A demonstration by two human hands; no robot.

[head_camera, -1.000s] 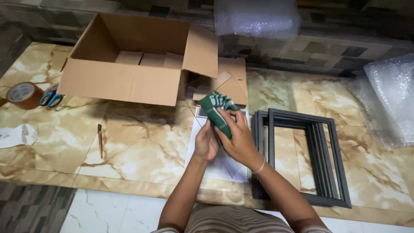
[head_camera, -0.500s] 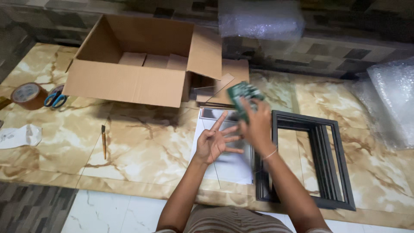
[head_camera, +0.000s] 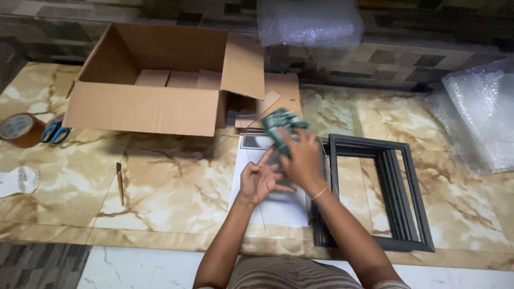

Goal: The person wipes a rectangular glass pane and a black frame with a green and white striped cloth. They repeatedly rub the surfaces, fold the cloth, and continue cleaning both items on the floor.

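Home packing floor: carton [head_camera: 160, 91], bubble wrap [head_camera: 308, 24]

Right hand [head_camera: 304, 160] grips a green cloth [head_camera: 282, 127], I think, over a white sheet [head_camera: 278, 206]; left hand [head_camera: 259, 181] open beside it, dark frame [head_camera: 399, 198] at the floor's right edge.

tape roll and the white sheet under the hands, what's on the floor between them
In the head view, between the tape roll and the white sheet: blue-handled scissors beside the roll, then a thin wooden-handled tool on bare marble.
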